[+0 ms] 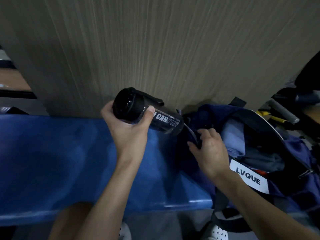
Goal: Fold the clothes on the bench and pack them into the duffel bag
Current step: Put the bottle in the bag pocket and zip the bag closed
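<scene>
The left hand (129,129) is wrapped around the cap end of a black bottle (162,118), thumb on the near side and fingers curled underneath, holding it nearly level with its base pointing toward the right hand (209,149). That right hand grips the near edge of the duffel bag (297,149), its fingers hooked over the dark blue fabric and drawing the opening wide. Just beyond the right hand, inside the bag, lie a folded light blue garment (233,139) and, beside it, a grey garment (263,161), so the clothes look to be already packed. A white label (249,176) sits on the bag's side close to the right wrist. Below and to the outside of the left hand the blue bench (60,153) shows no clothing in the part that is visible. Behind both hands stands a wood-grain panel (155,49). By this layout the folding appears done and the step in hand is the last of the packing: slipping the bottle in alongside the clothes. The next move calls for the left hand to carry the bottle base-first across to the gap that the right hand holds open, angling it down beside the light blue garment rather than on top of it, so the folds are not crushed, while the right hand holds the edge pulled back until the bottle is clear of the rim.
</scene>
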`<act>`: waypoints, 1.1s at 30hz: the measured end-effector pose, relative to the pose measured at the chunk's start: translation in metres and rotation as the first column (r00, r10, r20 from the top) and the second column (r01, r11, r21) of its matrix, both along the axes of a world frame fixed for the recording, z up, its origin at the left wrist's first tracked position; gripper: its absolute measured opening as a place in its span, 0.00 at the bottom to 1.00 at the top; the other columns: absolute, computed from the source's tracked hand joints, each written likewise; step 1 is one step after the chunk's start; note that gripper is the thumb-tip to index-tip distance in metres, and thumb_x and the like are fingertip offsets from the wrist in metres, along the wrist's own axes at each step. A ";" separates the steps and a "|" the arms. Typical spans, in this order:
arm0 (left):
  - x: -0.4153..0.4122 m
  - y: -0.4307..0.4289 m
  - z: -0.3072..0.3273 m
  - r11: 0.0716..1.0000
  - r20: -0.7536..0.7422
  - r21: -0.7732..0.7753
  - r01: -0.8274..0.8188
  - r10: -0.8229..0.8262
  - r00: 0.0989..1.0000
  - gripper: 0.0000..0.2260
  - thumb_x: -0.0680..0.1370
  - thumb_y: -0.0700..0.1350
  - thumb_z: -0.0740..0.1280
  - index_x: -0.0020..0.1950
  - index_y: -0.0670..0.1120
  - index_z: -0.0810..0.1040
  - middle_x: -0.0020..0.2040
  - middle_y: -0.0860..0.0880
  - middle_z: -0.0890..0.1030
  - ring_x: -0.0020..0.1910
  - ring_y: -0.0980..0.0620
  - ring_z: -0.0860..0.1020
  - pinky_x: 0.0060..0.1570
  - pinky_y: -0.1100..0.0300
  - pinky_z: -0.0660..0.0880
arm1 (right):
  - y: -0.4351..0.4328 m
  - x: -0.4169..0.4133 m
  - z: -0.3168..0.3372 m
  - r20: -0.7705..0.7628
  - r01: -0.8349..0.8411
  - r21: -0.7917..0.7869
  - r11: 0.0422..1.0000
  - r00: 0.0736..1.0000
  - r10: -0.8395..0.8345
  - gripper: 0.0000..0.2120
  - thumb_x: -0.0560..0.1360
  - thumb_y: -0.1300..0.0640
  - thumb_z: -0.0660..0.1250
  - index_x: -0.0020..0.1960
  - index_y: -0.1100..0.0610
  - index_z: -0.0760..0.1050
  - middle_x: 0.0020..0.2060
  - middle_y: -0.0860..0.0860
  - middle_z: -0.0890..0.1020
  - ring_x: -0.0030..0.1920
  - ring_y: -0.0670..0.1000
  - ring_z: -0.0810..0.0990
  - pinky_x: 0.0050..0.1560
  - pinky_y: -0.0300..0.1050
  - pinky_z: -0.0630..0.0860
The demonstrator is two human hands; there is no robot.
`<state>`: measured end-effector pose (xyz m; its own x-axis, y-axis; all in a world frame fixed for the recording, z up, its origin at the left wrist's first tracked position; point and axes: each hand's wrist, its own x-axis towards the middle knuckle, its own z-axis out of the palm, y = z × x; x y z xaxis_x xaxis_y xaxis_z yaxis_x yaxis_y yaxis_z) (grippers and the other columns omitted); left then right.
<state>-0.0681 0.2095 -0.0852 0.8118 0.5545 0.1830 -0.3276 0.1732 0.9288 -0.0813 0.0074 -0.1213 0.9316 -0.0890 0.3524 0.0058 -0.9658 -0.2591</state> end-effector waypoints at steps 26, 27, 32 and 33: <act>0.003 -0.002 -0.046 0.797 -0.122 0.544 0.261 -0.232 0.965 0.39 0.69 0.47 0.80 0.75 0.58 0.63 0.67 0.61 0.74 0.66 0.66 0.70 0.63 0.71 0.67 | -0.023 -0.013 -0.017 -0.005 -0.126 0.215 0.968 0.992 0.130 0.12 0.72 0.65 0.72 0.55 0.60 0.80 0.50 0.48 0.70 0.47 0.50 0.75 0.50 0.24 0.65; 0.002 -0.004 -0.045 0.777 -0.113 0.569 0.269 -0.251 0.962 0.40 0.70 0.46 0.79 0.76 0.58 0.61 0.70 0.61 0.71 0.66 0.71 0.67 0.62 0.76 0.64 | -0.024 -0.014 -0.016 -0.029 -0.132 0.192 0.972 0.990 0.140 0.12 0.72 0.64 0.72 0.56 0.59 0.80 0.50 0.48 0.70 0.47 0.50 0.75 0.50 0.27 0.65; -0.002 -0.009 -0.048 0.635 -0.107 0.723 0.272 -0.286 0.952 0.42 0.73 0.46 0.76 0.78 0.63 0.55 0.72 0.56 0.63 0.68 0.68 0.63 0.70 0.66 0.65 | -0.028 -0.009 -0.007 -0.128 -0.144 0.058 0.988 0.980 0.151 0.13 0.74 0.59 0.71 0.57 0.57 0.79 0.50 0.51 0.73 0.51 0.56 0.75 0.52 0.46 0.73; -0.003 -0.010 -0.048 0.610 -0.117 0.749 0.259 -0.263 0.958 0.41 0.73 0.47 0.76 0.78 0.63 0.54 0.74 0.52 0.61 0.72 0.59 0.64 0.72 0.54 0.67 | -0.028 -0.008 -0.005 -0.144 -0.152 0.007 0.988 0.978 0.151 0.14 0.74 0.59 0.70 0.59 0.56 0.79 0.51 0.52 0.73 0.52 0.57 0.74 0.54 0.49 0.74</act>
<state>-0.0706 0.2000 -0.1334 0.8981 -0.0119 0.4397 -0.3854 -0.5030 0.7736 -0.0890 -0.0207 -0.1259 0.9751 0.0581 0.2141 0.1150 -0.9577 -0.2639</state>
